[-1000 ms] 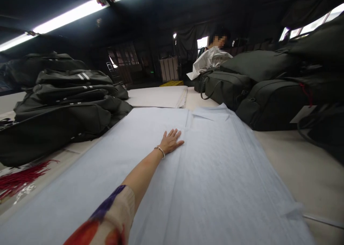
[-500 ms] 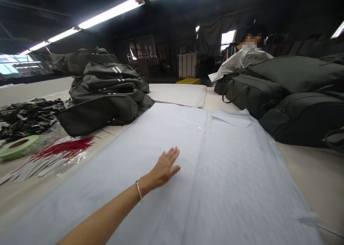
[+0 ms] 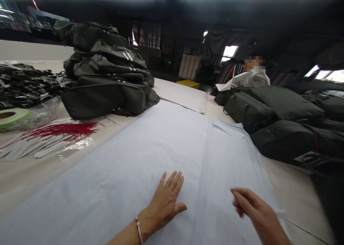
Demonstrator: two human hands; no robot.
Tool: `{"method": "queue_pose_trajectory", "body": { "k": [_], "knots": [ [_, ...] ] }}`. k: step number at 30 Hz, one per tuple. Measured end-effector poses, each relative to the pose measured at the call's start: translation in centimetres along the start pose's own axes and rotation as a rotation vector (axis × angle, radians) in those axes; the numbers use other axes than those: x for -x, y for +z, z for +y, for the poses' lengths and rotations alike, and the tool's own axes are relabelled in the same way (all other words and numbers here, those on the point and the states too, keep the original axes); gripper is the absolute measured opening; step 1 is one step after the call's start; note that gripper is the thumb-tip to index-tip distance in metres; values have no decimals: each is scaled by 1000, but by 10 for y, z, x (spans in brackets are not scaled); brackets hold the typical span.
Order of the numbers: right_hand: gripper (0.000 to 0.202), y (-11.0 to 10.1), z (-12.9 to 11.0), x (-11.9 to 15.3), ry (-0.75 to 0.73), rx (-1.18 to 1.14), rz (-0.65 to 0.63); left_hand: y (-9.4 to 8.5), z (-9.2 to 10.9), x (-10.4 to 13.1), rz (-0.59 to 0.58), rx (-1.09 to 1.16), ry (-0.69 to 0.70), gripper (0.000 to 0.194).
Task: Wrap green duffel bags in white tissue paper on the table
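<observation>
My left hand, wearing a bracelet, lies flat with fingers spread on a large stack of pale, thin plastic sheets or bags. To its right is my right hand, with fingers curled in and nothing visible in them. It appears to hover over the stack's right part, slightly blurred. A lengthwise fold or edge in the plastic runs between my two hands. Near the far right corner a small piece of the plastic is folded over.
Dark green bags are piled at the left, more bags at the right. Red-stringed tags, a pale green tape roll and dark straps lie left. Behind the right pile a person has white material.
My right hand has come into view from the right. The left hand stays flat on the plastic, appearing lower in view as the camera has tilted. A dark shape now shows at the right edge.
</observation>
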State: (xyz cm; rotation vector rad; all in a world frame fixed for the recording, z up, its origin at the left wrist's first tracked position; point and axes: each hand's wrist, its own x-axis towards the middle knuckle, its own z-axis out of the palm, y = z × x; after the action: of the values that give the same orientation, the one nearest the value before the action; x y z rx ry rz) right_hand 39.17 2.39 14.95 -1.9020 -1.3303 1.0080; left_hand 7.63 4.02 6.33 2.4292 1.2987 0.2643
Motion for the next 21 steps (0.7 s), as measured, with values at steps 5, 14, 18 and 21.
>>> {"method": "queue_pose_trajectory", "body": {
  "k": [5, 14, 18, 21],
  "knots": [
    [25, 91, -61, -95, -134, 19, -281, 20, -9, 10, -15, 32, 47, 84],
    [33, 110, -66, -139, -97, 152, -506, 27, -10, 10, 17, 59, 51, 86],
    [20, 117, -58, -145, -81, 189, -508, 23, -8, 9, -13, 85, 35, 84],
    [14, 129, -45, -151, -50, 259, -442, 25, -9, 9, -9, 83, 42, 85]
  ]
}}
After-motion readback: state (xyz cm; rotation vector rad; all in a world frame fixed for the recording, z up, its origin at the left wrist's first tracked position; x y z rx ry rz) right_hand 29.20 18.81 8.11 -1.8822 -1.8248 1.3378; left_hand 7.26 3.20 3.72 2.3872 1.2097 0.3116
